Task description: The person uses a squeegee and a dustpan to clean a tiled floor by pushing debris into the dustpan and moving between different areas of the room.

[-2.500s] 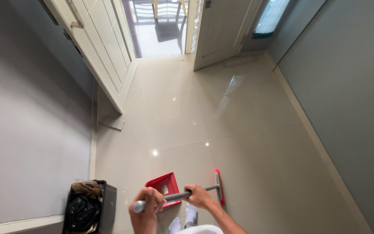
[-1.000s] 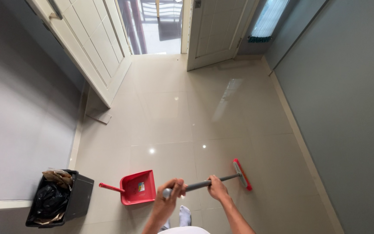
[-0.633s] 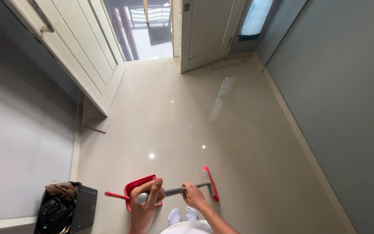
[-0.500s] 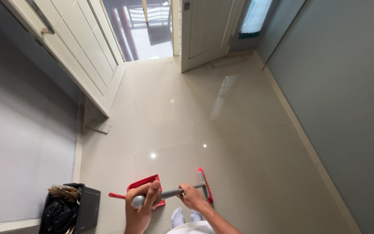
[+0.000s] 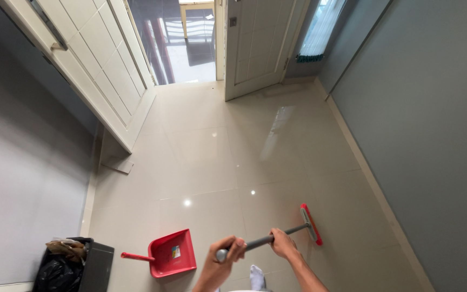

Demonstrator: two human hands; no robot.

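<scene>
On glossy cream floor tiles (image 5: 217,157), both hands, left (image 5: 224,259) and right (image 5: 283,243), grip the broom (image 5: 277,236), its head now swung farther right of the red dustpan (image 5: 171,253).

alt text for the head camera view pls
Seen from above, a person's left hand and right hand grip a grey-handled red broom on glossy beige floor tiles, beside a red dustpan and a black bin.

Glossy cream tile floor (image 5: 212,157) fills the middle of the frame, with small light glints near its centre. Grey walls (image 5: 428,124) run down both sides. At upper left stands an open panelled door (image 5: 90,70); a second door (image 5: 258,46) stands at top centre. Daylight enters through the doorway (image 5: 182,46) between them. A curtained window (image 5: 320,30) sits at upper right.
</scene>
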